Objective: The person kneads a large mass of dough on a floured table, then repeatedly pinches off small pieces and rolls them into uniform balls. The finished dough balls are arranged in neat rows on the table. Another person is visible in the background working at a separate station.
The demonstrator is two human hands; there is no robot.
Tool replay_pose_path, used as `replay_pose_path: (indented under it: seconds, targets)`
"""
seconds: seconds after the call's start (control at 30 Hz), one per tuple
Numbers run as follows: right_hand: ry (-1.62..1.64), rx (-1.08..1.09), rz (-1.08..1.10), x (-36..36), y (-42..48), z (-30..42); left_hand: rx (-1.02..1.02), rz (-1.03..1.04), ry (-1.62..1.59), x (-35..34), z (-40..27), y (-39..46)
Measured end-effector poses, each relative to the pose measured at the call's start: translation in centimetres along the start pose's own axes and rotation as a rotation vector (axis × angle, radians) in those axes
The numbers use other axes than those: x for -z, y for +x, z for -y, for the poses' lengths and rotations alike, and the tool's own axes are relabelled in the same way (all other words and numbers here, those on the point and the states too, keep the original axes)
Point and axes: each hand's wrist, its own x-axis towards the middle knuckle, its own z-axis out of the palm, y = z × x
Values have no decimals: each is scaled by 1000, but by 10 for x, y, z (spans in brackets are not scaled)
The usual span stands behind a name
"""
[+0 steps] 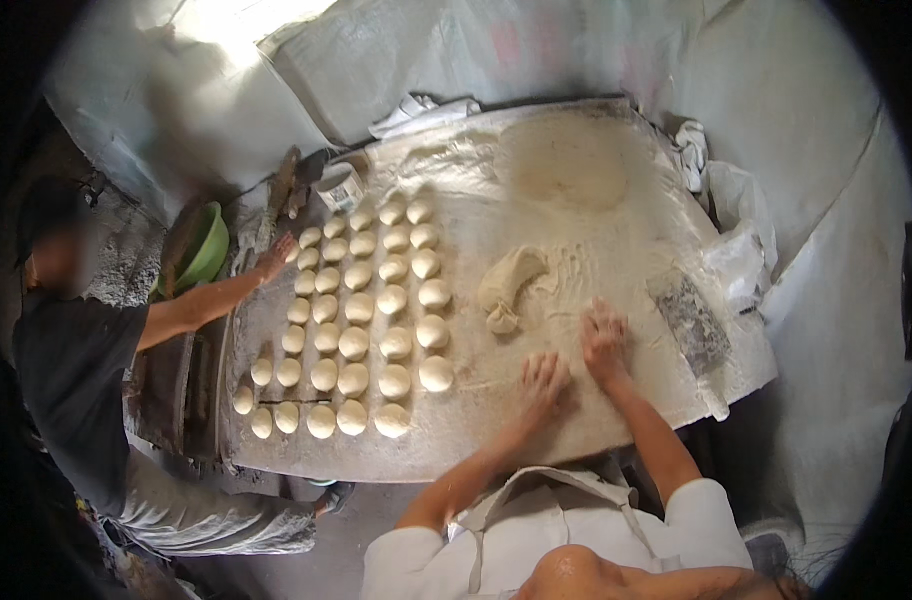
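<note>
My left hand (543, 382) lies palm down near the front of the floured work table (463, 450); its fingers are curved, and whether dough is beneath the palm is hidden. To its right and a little farther in, my right hand (604, 337) also rests palm down, fingers bent, with its underside hidden. Beyond both hands is a curved piece of dough (512, 277) with a small knotted lump (502, 319) at its near end. Several rows of round dough balls (354, 343) cover the left part of the table.
A co-worker's hand (279, 255) reaches the far-left dough balls. Behind them stands a white tin (340, 187); a green basin (204, 251) is at the left. A flour-caked dark slab (688, 319) lies at the right, near a plastic bag (737, 259). Sheeting (576, 52) hangs behind.
</note>
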Motion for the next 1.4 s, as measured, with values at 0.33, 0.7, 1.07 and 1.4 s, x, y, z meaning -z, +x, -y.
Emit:
replay_pose_path:
  seconds: [0.33, 0.7, 1.07, 1.4]
  targets:
    - [128, 54, -26, 6, -49, -9, 179, 62, 76, 28, 15, -36]
    - [290, 118, 41, 27, -47, -2, 24, 168, 83, -6, 79, -51]
    - [174, 163, 29, 16, -61, -9, 35, 170, 44, 5, 78, -18]
    - [228, 278, 17, 5, -79, -16, 45, 6, -103, 29, 60, -32]
